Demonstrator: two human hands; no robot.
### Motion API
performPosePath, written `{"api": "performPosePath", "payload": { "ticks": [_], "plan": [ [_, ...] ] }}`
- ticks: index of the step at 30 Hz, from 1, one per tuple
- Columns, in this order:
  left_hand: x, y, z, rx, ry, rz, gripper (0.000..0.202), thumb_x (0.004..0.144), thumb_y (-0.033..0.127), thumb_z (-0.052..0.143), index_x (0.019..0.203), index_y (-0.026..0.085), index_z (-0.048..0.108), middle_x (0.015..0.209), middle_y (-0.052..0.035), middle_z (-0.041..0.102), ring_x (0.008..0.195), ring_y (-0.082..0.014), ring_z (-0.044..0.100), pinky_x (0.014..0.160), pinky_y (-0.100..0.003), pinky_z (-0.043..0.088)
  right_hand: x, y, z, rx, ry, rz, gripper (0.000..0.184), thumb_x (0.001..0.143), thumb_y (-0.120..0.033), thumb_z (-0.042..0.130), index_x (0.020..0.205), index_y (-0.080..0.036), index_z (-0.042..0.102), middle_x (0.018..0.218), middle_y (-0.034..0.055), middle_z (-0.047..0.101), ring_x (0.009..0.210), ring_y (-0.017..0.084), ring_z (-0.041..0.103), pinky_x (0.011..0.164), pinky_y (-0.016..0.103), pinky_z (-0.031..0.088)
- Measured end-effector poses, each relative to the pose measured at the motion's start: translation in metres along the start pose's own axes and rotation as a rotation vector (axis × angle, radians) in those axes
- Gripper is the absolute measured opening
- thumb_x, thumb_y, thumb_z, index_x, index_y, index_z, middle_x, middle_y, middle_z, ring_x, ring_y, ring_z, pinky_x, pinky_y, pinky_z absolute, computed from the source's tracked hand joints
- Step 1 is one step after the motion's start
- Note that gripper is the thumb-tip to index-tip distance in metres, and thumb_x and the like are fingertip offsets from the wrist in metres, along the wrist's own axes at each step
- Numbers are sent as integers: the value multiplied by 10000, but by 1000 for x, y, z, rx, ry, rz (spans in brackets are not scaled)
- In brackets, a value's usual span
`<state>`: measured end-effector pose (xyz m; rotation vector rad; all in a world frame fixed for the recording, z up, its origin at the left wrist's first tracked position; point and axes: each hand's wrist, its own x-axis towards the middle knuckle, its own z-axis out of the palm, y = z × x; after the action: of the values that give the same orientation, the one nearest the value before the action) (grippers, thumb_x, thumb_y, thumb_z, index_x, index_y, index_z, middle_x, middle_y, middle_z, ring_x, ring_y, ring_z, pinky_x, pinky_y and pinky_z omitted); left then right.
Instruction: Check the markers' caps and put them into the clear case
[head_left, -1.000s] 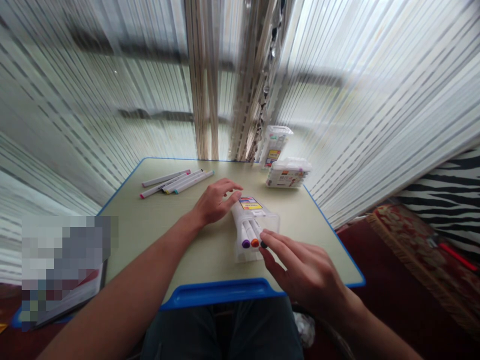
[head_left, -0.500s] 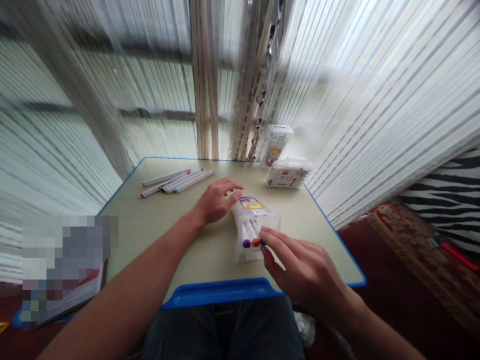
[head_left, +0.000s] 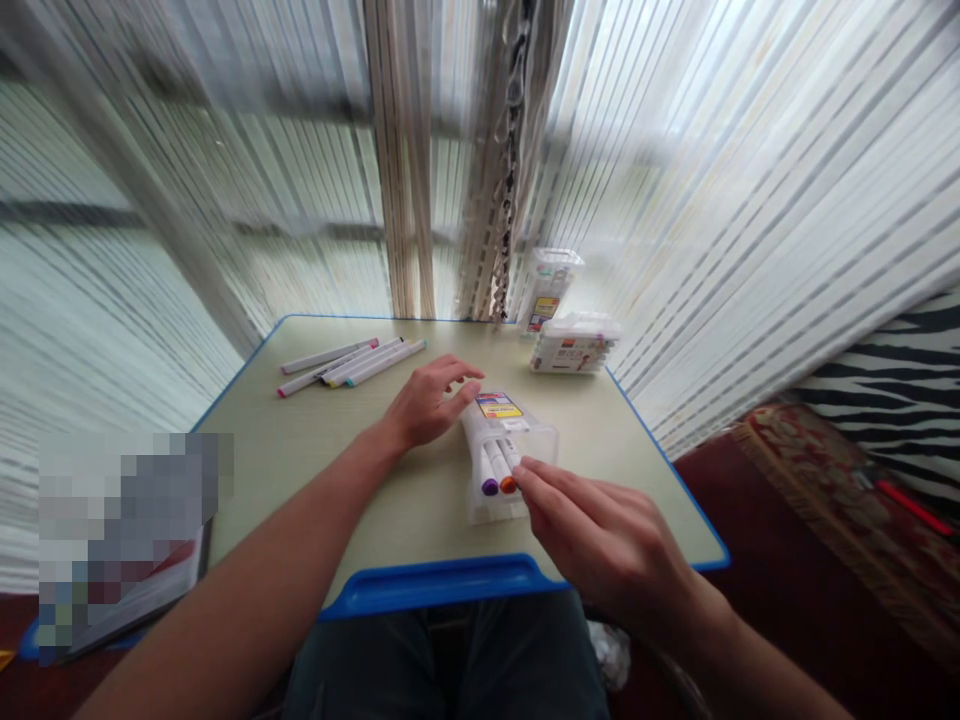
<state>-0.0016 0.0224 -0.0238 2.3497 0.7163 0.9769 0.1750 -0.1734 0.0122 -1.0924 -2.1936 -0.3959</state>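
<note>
A clear plastic marker case (head_left: 536, 445) lies on its side on the table, its open end facing me. Inside are white markers, one with a purple cap (head_left: 490, 487) and one with an orange cap (head_left: 508, 485). My left hand (head_left: 433, 402) is at the case's far left corner, fingers spread and thumb against or close beside it. At the case mouth, my right hand (head_left: 600, 520) pinches the end of another white marker (head_left: 511, 452); its dark cap is now covered by my fingers. The barrel of that marker runs into the case.
Several loose white markers (head_left: 349, 365) lie at the table's back left. At the back right stand an upright clear case (head_left: 546, 295) and a filled marker box (head_left: 574, 350). A raised blue rim (head_left: 450, 583) edges the table in front of me. String curtains hang behind.
My right fingers have closed further over the dark-capped marker, hiding its cap. The left hand and the case hold their places; the view has shifted slightly.
</note>
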Motion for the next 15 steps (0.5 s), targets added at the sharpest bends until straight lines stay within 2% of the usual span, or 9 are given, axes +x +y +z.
{"api": "performPosePath", "payload": {
  "ticks": [4,10,15],
  "plan": [
    [0,0,0,0,3,1,316,946,340,515,1061,139,731,1042,-107,711,927,-197,662,747,-309,549,0,0,1,-41,-5,-10,303,885,-34,606,1185,-51,651,1091,172,759,909,229,762,836,324,637],
    [0,1,0,8,-7,-10,325,948,353,501,1052,150,732,1050,-106,710,915,-193,661,752,-309,553,-2,-1,4,-87,-24,11,342,892,-63,595,1229,-95,643,1072,143,764,889,213,761,843,315,631],
    [0,1,0,6,0,-2,315,946,348,506,1046,153,731,1040,-103,712,920,-194,661,751,-310,552,-2,-1,7,-131,48,-1,334,868,-56,626,1199,-89,647,986,129,781,826,200,765,794,289,636]
  ]
}}
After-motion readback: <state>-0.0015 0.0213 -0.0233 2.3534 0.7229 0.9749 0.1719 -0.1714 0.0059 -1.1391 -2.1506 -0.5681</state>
